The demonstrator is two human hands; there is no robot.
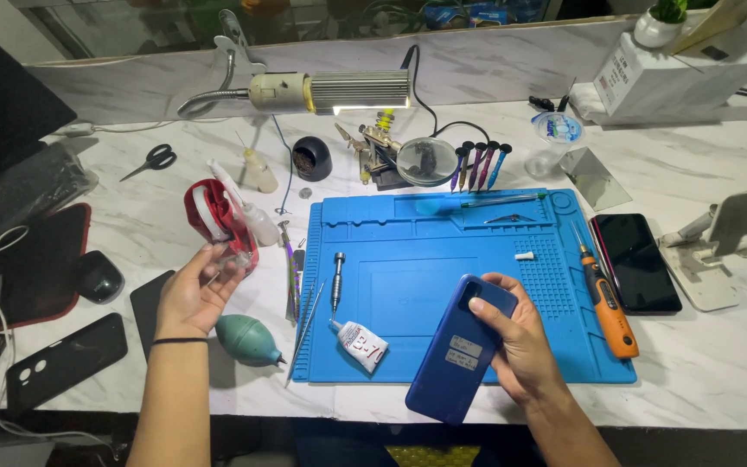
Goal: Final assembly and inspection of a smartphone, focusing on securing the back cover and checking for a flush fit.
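My right hand (519, 346) grips a blue smartphone (460, 346), back side up, tilted over the front edge of a blue work mat (408, 268). My left hand (190, 294) hovers left of the mat, its fingers around a small clear piece next to a red tape dispenser (214, 218). A green rubber air blower (248, 339) lies just below that hand. A white glue tube (360, 342) rests on the mat's front left corner, with a metal screwdriver (337, 278) above it.
An orange electric screwdriver (607, 303) and a dark phone (637, 262) lie right of the mat. A white phone stand (719, 242) sits at far right. A desk lamp (339, 91), magnifier clamp (421, 160), several screwdrivers (477, 164), scissors (150, 160) and black phone cases (67, 359) surround the area.
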